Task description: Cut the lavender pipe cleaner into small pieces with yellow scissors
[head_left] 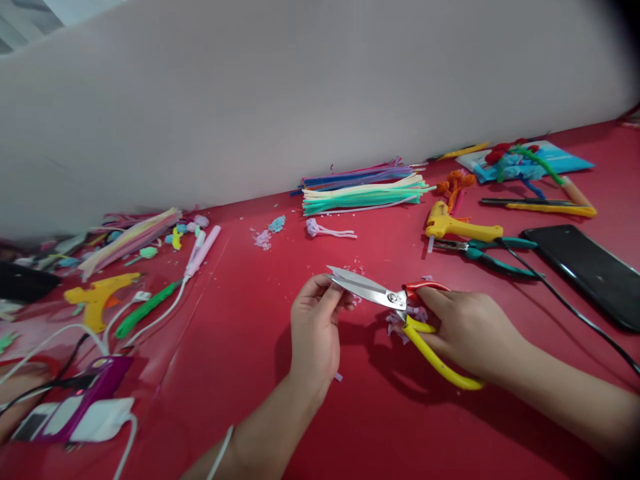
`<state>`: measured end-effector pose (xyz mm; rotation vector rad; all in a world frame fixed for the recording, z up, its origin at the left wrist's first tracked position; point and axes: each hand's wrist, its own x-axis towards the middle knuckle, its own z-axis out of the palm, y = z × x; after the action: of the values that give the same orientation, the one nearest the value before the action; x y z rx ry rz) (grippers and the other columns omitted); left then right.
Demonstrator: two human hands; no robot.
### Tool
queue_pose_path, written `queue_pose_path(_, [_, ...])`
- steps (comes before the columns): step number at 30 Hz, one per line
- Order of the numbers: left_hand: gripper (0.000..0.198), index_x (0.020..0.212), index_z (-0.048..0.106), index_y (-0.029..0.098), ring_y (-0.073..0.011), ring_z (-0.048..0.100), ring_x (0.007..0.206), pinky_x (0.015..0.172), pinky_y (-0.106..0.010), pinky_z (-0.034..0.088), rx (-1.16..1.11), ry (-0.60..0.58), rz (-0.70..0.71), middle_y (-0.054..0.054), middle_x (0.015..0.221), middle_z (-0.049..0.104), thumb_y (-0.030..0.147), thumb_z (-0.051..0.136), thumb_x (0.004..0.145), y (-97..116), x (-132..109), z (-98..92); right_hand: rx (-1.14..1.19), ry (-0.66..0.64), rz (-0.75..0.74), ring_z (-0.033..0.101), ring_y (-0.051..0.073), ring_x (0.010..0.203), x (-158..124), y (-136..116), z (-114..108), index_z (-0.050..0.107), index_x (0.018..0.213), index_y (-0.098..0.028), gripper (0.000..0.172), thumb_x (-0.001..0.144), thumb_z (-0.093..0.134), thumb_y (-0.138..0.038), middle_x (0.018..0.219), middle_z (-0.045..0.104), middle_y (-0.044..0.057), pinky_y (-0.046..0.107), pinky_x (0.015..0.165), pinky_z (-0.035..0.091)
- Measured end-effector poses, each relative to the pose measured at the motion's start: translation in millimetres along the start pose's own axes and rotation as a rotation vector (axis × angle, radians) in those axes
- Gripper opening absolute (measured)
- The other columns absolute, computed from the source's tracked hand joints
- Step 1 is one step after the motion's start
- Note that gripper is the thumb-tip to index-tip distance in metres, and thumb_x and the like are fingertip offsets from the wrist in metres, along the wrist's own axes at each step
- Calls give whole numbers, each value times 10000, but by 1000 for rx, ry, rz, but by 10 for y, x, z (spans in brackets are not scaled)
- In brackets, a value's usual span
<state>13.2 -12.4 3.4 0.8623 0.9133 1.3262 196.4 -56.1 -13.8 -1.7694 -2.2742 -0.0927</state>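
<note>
My right hand [470, 327] grips a pair of scissors [365, 288] by its handles, one yellow and one red-orange. The steel blades point left and end at my left hand [320, 313]. Thumb and fingers of that hand are pinched together by the blade tip; what they hold is hidden behind the blade and fingers. Lilac fuzzy clippings [399, 327] lie under the scissors' pivot. Farther back on the red table [240, 393] rests a lilac pipe-cleaner piece [333, 230] with a curled head and thin stems.
Pipe-cleaner bundles [365, 193] lie by the wall. To the right are a yellow glue gun [463, 227], green-handled pliers [500, 257] and a black phone [585, 270]. Left are another glue gun [100, 300], a purple power strip [95, 393] with cables, and another person's arm [23, 393].
</note>
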Motion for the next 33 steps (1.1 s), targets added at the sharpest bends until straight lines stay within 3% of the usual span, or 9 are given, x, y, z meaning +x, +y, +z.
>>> queue_pose_path(33, [60, 743, 565, 151, -74, 517, 556, 555, -197, 423, 31, 31, 8, 6, 637, 563, 168, 577, 687, 7, 2, -2, -40, -25, 39, 448, 118, 416, -3, 0, 16, 458, 669, -194, 335, 743, 346, -500, 520, 554, 17, 255, 449, 129])
